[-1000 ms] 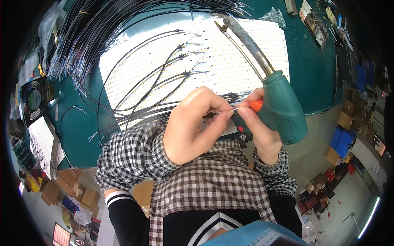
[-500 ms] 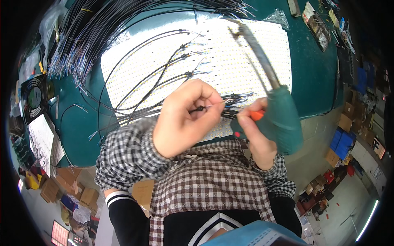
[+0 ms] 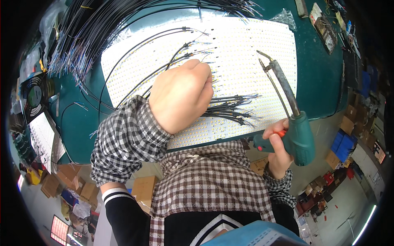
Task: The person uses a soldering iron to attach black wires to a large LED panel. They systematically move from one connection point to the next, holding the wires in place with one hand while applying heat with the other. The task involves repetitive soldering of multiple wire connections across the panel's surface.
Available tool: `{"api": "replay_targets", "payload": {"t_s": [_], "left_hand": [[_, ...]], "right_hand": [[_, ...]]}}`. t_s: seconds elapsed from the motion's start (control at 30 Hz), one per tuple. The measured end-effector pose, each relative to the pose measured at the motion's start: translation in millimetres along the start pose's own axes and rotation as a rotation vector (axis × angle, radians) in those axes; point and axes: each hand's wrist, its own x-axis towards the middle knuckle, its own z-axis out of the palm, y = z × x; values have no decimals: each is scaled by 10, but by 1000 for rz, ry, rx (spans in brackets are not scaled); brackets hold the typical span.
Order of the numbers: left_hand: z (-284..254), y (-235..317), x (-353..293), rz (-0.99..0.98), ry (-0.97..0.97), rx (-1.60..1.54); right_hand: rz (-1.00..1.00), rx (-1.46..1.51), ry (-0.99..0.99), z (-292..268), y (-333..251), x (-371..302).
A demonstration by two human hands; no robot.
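My right hand [image 3: 280,149] grips a green soldering gun [image 3: 303,141] by its handle, with a finger at the red trigger. Its metal tip [image 3: 264,61] points up and away, over the right part of a white LED panel [image 3: 275,98] and apart from it. Curled knuckles-up, my left hand [image 3: 182,92] is over the panel's middle. Its fingertips are hidden, so what they pinch is out of sight. Black cables [image 3: 166,65] with thin bared wire ends run out from beyond that hand. Beside it, a bunch of similar cables [image 3: 230,110] lies across the panel toward the right.
A thick bundle of black cables [image 3: 102,24] covers the far left of the green table [image 3: 318,88]. At the left edge are a black fan [image 3: 33,98] and a stack of white sheets [image 3: 45,139]. A solder-stained box [image 3: 323,30] lies at the far right.
My left hand has moved up and away from the near cables, turning its back upward. The soldering gun in my right hand has swung right and nearer to me.
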Motion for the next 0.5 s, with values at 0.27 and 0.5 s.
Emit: {"api": "replay_targets", "payload": {"t_s": [0.27, 0.5], "left_hand": [[-17, 33, 37, -39, -46, 52], [-6, 29, 43, -39, -36, 41]], "right_hand": [[86, -16, -112, -194, 43, -122], [105, 22, -181, -242, 137, -184]]}}
